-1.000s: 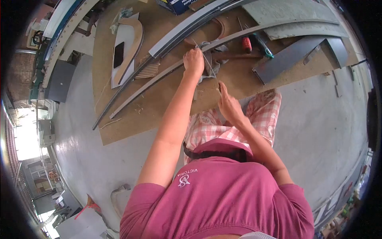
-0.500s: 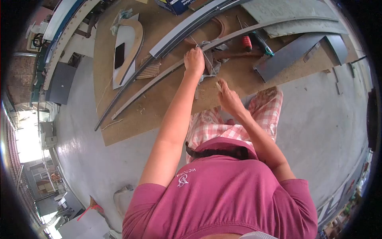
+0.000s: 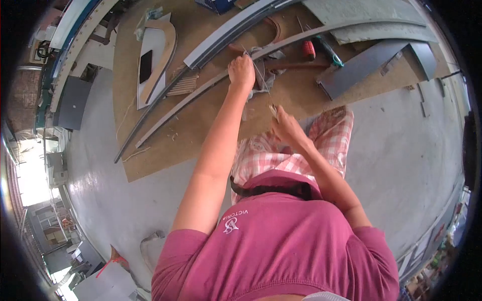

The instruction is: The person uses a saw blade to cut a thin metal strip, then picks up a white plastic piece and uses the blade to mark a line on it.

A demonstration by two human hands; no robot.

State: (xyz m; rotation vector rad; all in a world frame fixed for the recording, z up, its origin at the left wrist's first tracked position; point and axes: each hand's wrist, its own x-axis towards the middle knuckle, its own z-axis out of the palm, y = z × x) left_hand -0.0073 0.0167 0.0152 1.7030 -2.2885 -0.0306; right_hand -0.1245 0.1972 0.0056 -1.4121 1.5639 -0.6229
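My left hand (image 3: 242,72) is closed over the long curved grey strip (image 3: 188,105), which crosses the brown board (image 3: 211,128). Just right of that fist lies a crumpled grey cloth (image 3: 266,78). Nearer my body, my right hand (image 3: 288,128) is closed around the pale handle (image 3: 273,109) of a thin tool. Its slender shaft (image 3: 261,75) runs up and left, past the cloth, to beside my left hand. What lies under my left fingers is hidden.
Behind my hands lies a wide grey curved profile (image 3: 216,42). A phone (image 3: 146,66) rests on a white panel at the left. To the right are a red-handled tool (image 3: 308,49), a green-and-black tool (image 3: 331,54) and a dark angled panel (image 3: 351,72).
The thin shaft between my hands shows more clearly. My right hand has shifted slightly down, and the whole view has moved a little.
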